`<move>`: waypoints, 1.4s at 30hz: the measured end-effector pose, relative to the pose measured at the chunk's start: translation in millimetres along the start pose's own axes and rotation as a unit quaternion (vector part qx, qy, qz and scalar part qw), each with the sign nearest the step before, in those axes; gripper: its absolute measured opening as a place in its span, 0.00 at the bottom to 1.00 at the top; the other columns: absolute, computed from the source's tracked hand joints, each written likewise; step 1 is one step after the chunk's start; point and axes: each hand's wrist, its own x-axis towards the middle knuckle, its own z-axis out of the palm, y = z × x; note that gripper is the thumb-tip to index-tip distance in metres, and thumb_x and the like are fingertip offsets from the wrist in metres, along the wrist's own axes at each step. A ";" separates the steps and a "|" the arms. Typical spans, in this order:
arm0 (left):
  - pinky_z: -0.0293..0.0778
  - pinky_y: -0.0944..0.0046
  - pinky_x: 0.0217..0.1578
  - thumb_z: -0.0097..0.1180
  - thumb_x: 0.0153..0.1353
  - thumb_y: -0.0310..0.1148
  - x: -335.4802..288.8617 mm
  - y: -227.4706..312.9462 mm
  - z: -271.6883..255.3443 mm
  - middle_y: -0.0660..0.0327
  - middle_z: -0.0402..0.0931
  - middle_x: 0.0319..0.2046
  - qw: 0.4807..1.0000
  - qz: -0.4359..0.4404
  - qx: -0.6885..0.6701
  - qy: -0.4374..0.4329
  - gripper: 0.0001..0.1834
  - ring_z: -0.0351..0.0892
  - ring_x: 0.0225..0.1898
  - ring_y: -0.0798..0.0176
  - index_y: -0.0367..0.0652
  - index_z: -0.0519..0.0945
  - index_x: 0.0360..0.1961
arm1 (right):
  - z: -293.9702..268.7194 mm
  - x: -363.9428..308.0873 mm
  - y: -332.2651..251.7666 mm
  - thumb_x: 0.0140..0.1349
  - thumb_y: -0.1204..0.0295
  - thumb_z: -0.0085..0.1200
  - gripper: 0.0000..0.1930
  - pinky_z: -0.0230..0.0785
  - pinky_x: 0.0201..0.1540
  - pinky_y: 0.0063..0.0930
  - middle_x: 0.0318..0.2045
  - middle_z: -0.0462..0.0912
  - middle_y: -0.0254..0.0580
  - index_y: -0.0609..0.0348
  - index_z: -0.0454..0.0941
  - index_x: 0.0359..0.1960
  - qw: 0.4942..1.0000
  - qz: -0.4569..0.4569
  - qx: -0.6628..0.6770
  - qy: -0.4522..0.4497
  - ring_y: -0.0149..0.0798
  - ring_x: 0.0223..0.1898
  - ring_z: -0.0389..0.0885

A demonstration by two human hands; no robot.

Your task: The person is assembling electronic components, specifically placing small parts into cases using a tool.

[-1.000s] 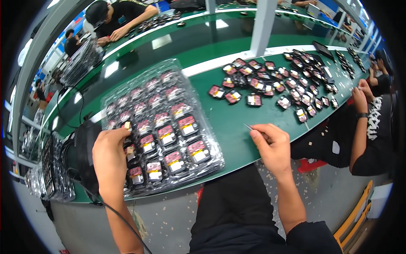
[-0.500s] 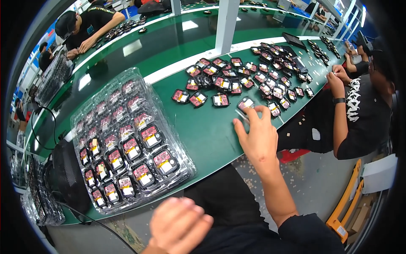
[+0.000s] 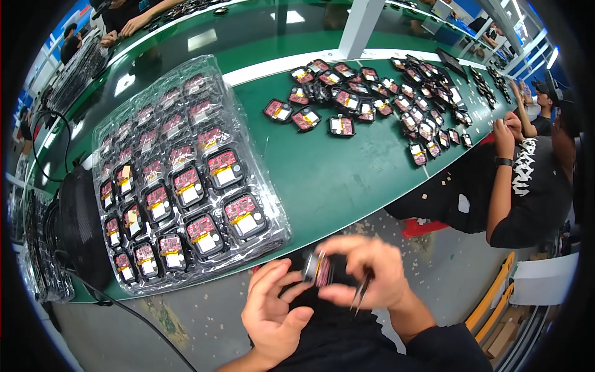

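Observation:
Over my lap, my right hand [image 3: 372,273] pinches a small black device casing [image 3: 318,270] with a red circuit board and a yellow strip. A thin pointed tool, seemingly tweezers [image 3: 362,291], is tucked in the same hand. My left hand [image 3: 276,310] is beside the casing, its fingers apart and the thumb held off; whether a fingertip touches the casing I cannot tell. To the left, a clear plastic tray [image 3: 273,211] carries rows of similar casings, the nearer ones uncovered to view. Loose casings [image 3: 341,126] lie piled on the green table [image 3: 310,186].
A black mesh bag [image 3: 80,217] and a black cable [image 3: 142,319] are left of the tray. A white post [image 3: 361,28] rises behind the pile. One co-worker [image 3: 527,180] sits at the right; another person's hand [image 3: 133,26] works across the table.
My right hand has come back from near the pile to my lap, bringing a casing. My left hand has turned and spread its fingers beside it. The view has shifted.

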 end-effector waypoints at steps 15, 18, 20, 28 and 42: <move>0.79 0.49 0.61 0.80 0.53 0.29 -6.5 8.9 -23.0 0.46 0.76 0.58 0.998 -0.021 -0.067 0.000 0.35 0.81 0.60 0.44 0.37 0.74 0.59 | 40.5 -23.4 2.6 0.51 0.70 0.77 0.23 0.75 0.25 0.27 0.38 0.80 0.40 0.60 0.83 0.49 0.986 -0.048 -0.156 0.019 0.35 0.26 0.81; 0.79 0.50 0.62 0.80 0.53 0.26 -7.1 10.2 -22.9 0.45 0.75 0.59 0.998 -0.027 -0.064 0.004 0.34 0.81 0.61 0.44 0.36 0.74 0.59 | 41.6 -26.0 1.6 0.53 0.75 0.74 0.14 0.70 0.22 0.25 0.33 0.82 0.39 0.61 0.86 0.42 0.980 -0.081 -0.180 0.032 0.34 0.23 0.81; 0.79 0.50 0.62 0.79 0.53 0.25 -7.7 9.4 -24.5 0.45 0.75 0.59 0.998 -0.028 -0.056 -0.004 0.34 0.80 0.61 0.44 0.36 0.74 0.59 | 42.7 -27.7 4.6 0.48 0.76 0.70 0.18 0.65 0.21 0.21 0.35 0.81 0.35 0.59 0.88 0.45 0.967 -0.126 -0.217 0.044 0.29 0.21 0.75; 0.79 0.50 0.63 0.78 0.54 0.24 -7.2 4.1 -27.7 0.45 0.73 0.61 0.999 -0.027 -0.035 -0.015 0.34 0.79 0.62 0.45 0.35 0.74 0.60 | 42.4 -24.8 -0.3 0.46 0.81 0.75 0.16 0.68 0.21 0.23 0.32 0.85 0.37 0.59 0.90 0.40 0.979 -0.096 -0.179 0.024 0.32 0.21 0.79; 0.80 0.51 0.63 0.77 0.53 0.20 -9.2 6.4 -29.7 0.44 0.68 0.66 0.999 -0.023 -0.009 -0.027 0.35 0.79 0.63 0.46 0.34 0.74 0.61 | 52.1 -29.8 -3.3 0.47 0.82 0.73 0.16 0.71 0.23 0.24 0.31 0.85 0.35 0.62 0.88 0.40 0.987 -0.056 -0.147 0.040 0.32 0.21 0.77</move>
